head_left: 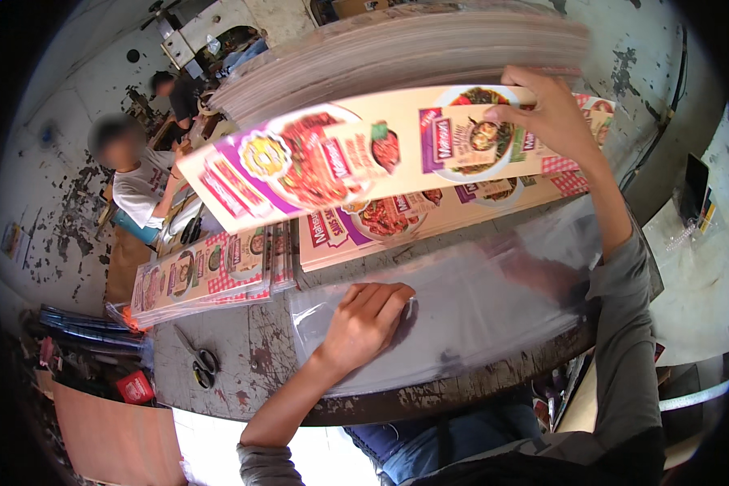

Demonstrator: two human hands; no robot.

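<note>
A long printed card strip with pictures of food dishes is raised and tilted over the table, my right hand closed on its upper edge near the right end. Beneath it lies a stack of matching printed cards. Closer to me, clear plastic sleeves are spread in a flat pile. On their left part rests my left hand, fingers curled down. Its fingertips are hidden, so what they grip, if anything, does not show.
Plastic-wrapped printed cards are piled at left, with black-handled scissors nearer on the worn table. A tall stack of long sheets stands behind. Two people sit farther back left. A dark phone-like object lies at right.
</note>
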